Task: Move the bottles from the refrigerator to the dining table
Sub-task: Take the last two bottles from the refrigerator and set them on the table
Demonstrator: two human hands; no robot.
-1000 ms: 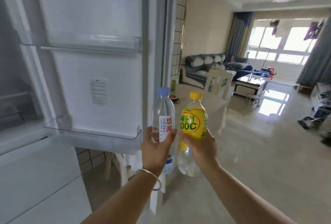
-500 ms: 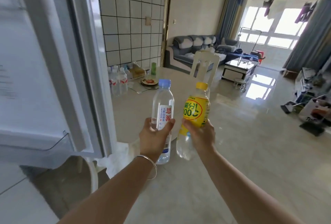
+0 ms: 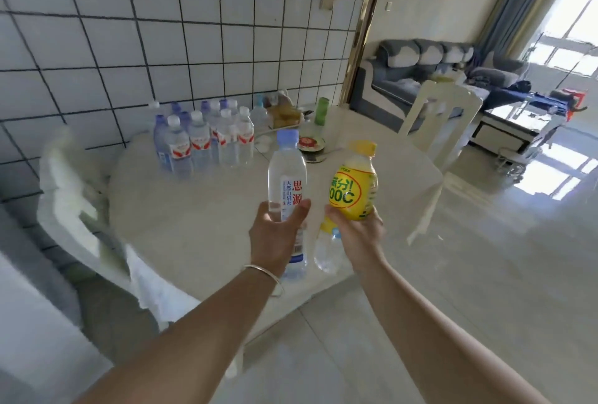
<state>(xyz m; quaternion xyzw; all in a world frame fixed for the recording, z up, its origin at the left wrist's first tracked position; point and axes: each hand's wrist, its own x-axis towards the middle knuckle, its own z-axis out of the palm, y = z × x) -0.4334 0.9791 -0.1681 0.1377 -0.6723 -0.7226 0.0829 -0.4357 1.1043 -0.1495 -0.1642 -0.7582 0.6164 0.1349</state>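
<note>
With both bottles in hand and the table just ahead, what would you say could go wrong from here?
1. The left hand grips the water bottle low on its body, so it might tip as it is set down.
2. The cluster of water bottles crowds the dining table near the wall; placing close by could topple some.
3. The yellow drink bottle in the right hand hangs near the table's front edge; setting it there risks a fall.

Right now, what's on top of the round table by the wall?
On the table, a cluster of water bottles, a green cup and a small plate. Bottles hide whatever stands behind them.
</note>
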